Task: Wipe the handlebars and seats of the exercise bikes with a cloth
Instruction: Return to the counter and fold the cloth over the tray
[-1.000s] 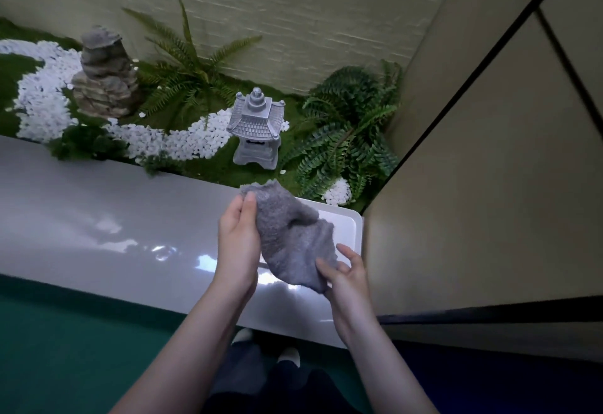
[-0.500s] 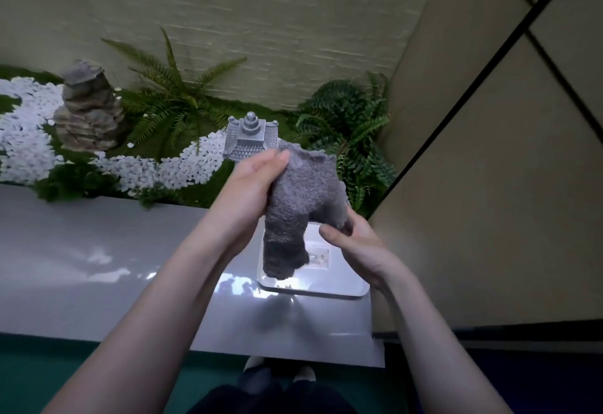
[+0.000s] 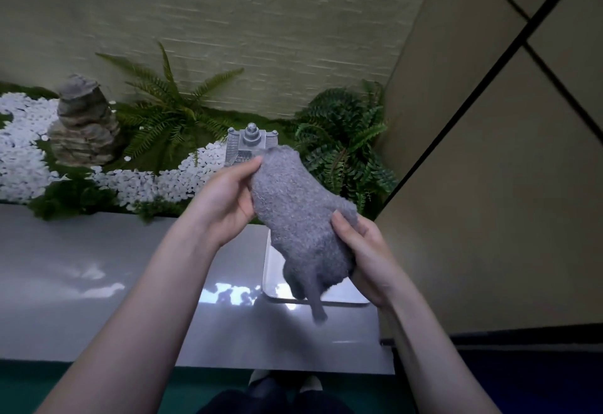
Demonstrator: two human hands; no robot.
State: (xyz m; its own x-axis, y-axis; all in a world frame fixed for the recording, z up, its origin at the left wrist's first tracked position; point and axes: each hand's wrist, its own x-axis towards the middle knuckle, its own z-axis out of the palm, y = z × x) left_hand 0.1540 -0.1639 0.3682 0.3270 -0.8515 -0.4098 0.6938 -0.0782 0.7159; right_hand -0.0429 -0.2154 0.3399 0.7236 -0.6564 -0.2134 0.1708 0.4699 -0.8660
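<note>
At frame centre your left hand (image 3: 225, 198) and right hand (image 3: 362, 250) both grip the cloth (image 3: 297, 214), probably bunching it into a wiping pad.

Both forearms are bare with no sleeves, watch or rings showing, the hands ungloved, and below them dark trousers (image 3: 270, 404) end in light-toed shoes (image 3: 257, 377)

Fuzzy grey cloth (image 3: 300, 217); glossy white ledge (image 3: 98, 283); rough stone lantern (image 3: 249, 144)
</note>
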